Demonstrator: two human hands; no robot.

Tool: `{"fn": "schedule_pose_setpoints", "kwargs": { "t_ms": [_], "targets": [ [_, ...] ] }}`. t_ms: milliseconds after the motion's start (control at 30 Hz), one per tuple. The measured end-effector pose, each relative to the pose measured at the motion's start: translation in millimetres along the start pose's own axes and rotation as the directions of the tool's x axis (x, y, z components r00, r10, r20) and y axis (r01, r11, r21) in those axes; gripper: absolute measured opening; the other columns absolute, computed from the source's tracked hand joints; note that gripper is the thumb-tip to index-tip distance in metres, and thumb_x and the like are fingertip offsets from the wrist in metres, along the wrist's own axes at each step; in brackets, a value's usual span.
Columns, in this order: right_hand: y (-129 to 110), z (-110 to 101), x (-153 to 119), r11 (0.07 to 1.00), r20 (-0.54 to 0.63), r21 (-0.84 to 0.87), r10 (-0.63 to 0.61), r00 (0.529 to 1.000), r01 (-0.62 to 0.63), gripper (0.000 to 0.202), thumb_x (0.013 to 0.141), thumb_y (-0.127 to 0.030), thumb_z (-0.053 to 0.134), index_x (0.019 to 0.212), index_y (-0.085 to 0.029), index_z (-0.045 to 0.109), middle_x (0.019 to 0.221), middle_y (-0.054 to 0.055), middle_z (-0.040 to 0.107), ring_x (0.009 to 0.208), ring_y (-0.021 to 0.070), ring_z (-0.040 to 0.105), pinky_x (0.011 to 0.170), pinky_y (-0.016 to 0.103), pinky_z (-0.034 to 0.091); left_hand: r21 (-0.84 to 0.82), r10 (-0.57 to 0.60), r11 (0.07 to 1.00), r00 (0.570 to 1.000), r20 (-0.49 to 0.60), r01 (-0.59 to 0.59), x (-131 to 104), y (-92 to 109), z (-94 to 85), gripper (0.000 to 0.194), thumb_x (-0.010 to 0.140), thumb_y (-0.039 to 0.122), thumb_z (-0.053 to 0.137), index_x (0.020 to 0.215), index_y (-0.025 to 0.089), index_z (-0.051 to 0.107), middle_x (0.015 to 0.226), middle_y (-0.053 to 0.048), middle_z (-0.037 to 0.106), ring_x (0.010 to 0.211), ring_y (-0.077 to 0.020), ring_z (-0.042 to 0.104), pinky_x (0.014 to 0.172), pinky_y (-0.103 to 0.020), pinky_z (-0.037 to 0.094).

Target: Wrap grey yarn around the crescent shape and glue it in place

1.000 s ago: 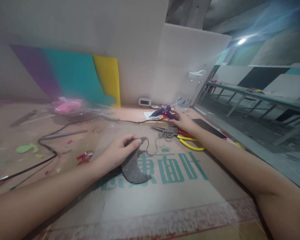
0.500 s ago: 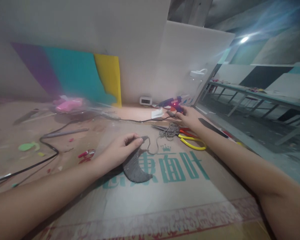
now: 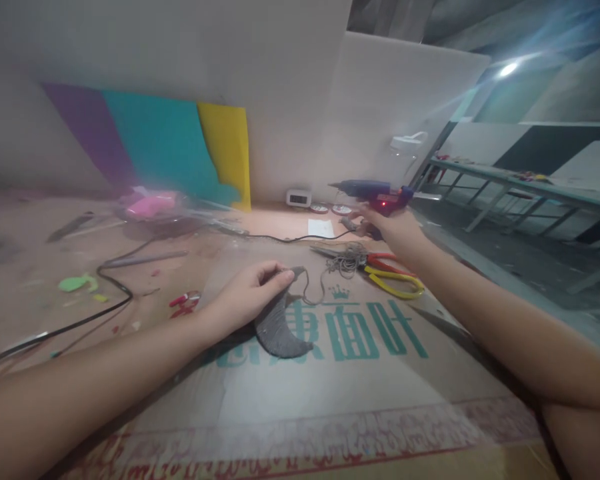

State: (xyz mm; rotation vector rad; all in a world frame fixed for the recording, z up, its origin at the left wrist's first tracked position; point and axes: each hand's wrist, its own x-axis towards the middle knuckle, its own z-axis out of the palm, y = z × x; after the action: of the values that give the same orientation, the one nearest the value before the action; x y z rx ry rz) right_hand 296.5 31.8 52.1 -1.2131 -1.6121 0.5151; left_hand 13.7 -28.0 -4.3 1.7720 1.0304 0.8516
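Between the thumb and fingers of my left hand (image 3: 257, 290) is the upper tip of a grey crescent (image 3: 283, 330), which looks wrapped in yarn. A strand of grey yarn (image 3: 323, 290) runs from that tip to a loose tangle (image 3: 347, 261) lying over scissors (image 3: 393, 281) with yellow and red handles. My right hand (image 3: 393, 230) grips a blue hot glue gun (image 3: 367, 190) by its handle, raised off the table. Its nozzle points left, a red light glows on its side, and a glue stick sticks out behind.
Printed cardboard (image 3: 330, 393) covers the table. A black cord (image 3: 290, 239) crosses behind the crescent. At the back stand a small digital clock (image 3: 299, 198) and a clear bottle (image 3: 405, 150). Left lie a pink item in plastic (image 3: 153, 205), a pen (image 3: 145, 259) and scraps.
My right hand has lifted the glue gun from the back of the table, and its nozzle now shows clearly. The left hand still pinches the crescent. The view has shifted slightly.
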Motion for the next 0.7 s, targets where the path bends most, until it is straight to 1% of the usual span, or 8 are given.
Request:
{"fn": "schedule_pose_setpoints", "kwargs": {
  "t_ms": [67, 167, 233, 333, 467, 533, 633, 700],
  "targets": [
    [-7, 13, -13, 0.999, 0.038, -0.028, -0.032, 0.999, 0.033, 0.029, 0.086, -0.050, 0.064, 0.096, -0.024, 0.067, 0.097, 0.006, 0.073, 0.071, 0.0193, 0.066, 0.071, 0.035, 0.052, -0.012, 0.003, 1.000, 1.000, -0.022, -0.004, 0, 3, 0.2, 0.034, 0.088, 0.051, 0.053, 0.079, 0.018, 0.057, 0.069, 0.003, 0.053, 0.061, -0.0124, 0.049, 0.055, -0.023, 0.036],
    [-12, 33, -36, 0.999, 0.061, 0.000, -0.050, 0.997, 0.050, 0.025, 0.086, -0.048, 0.064, 0.090, -0.024, 0.069, 0.090, 0.006, 0.073, 0.079, 0.0227, 0.068, 0.079, 0.039, 0.054, -0.002, 0.016, 1.000, 0.997, -0.076, -0.016, 0, 6, -1.2, 0.032, 0.088, 0.047, 0.052, 0.076, 0.018, 0.055, 0.067, 0.003, 0.049, 0.061, -0.0130, 0.047, 0.056, -0.024, 0.036],
    [-14, 40, -47, 1.000, 0.166, -0.019, -0.021, 0.986, 0.024, 0.024, 0.086, -0.047, 0.063, 0.085, -0.024, 0.070, 0.081, 0.006, 0.073, 0.076, 0.0238, 0.069, 0.076, 0.039, 0.055, 0.029, 0.036, 0.999, 0.994, -0.105, -0.033, 1, 7, -3.0, 0.029, 0.089, 0.044, 0.051, 0.077, 0.018, 0.056, 0.067, 0.003, 0.049, 0.063, -0.0136, 0.047, 0.058, -0.024, 0.036],
    [-16, 34, -53, 0.997, 0.310, -0.081, 0.010, 0.951, 0.016, 0.025, 0.082, -0.047, 0.066, 0.079, -0.023, 0.071, 0.078, 0.005, 0.073, 0.076, 0.0243, 0.069, 0.076, 0.039, 0.055, 0.101, 0.074, 0.993, 0.988, -0.136, -0.060, 2, 6, -5.9, 0.028, 0.091, 0.042, 0.049, 0.077, 0.018, 0.057, 0.070, 0.002, 0.052, 0.068, -0.0145, 0.049, 0.063, -0.025, 0.038],
    [-8, 15, -48, 1.000, 0.434, 0.017, -0.011, 0.901, 0.003, 0.031, 0.080, -0.052, 0.066, 0.081, -0.022, 0.074, 0.086, 0.007, 0.075, 0.083, 0.0254, 0.070, 0.081, 0.041, 0.055, 0.153, 0.094, 0.986, 0.983, -0.160, -0.070, 2, 4, -7.4, 0.028, 0.092, 0.042, 0.049, 0.078, 0.019, 0.057, 0.072, 0.002, 0.054, 0.071, -0.0153, 0.051, 0.065, -0.025, 0.039],
    [-2, 11, -48, 0.999, 0.399, 0.046, -0.017, 0.917, -0.002, 0.039, 0.082, -0.059, 0.062, 0.081, -0.022, 0.074, 0.086, 0.008, 0.075, 0.083, 0.0263, 0.070, 0.083, 0.042, 0.055, 0.155, 0.094, 0.986, 0.982, -0.164, -0.069, 2, 3, -7.2, 0.028, 0.092, 0.041, 0.049, 0.078, 0.018, 0.057, 0.072, 0.002, 0.054, 0.070, -0.0152, 0.052, 0.064, -0.024, 0.039],
    [2, 17, -55, 1.000, 0.253, -0.005, -0.026, 0.967, 0.028, 0.053, 0.084, -0.070, 0.051, 0.073, -0.022, 0.072, 0.079, 0.009, 0.074, 0.080, 0.0267, 0.069, 0.081, 0.043, 0.055, 0.140, 0.083, 0.988, 0.984, -0.157, -0.061, 3, 2, -7.0, 0.029, 0.092, 0.042, 0.049, 0.077, 0.018, 0.056, 0.071, 0.002, 0.054, 0.069, -0.0148, 0.052, 0.061, -0.024, 0.038],
    [1, 22, -61, 0.998, 0.238, -0.033, -0.050, 0.970, 0.059, 0.057, 0.084, -0.073, 0.047, 0.071, -0.023, 0.071, 0.079, 0.009, 0.073, 0.081, 0.0274, 0.069, 0.082, 0.043, 0.055, 0.145, 0.087, 0.987, 0.983, -0.164, -0.063, 4, 0, -7.7, 0.030, 0.093, 0.043, 0.048, 0.078, 0.018, 0.056, 0.072, 0.002, 0.055, 0.069, -0.0149, 0.052, 0.062, -0.024, 0.038]
  ]
}}
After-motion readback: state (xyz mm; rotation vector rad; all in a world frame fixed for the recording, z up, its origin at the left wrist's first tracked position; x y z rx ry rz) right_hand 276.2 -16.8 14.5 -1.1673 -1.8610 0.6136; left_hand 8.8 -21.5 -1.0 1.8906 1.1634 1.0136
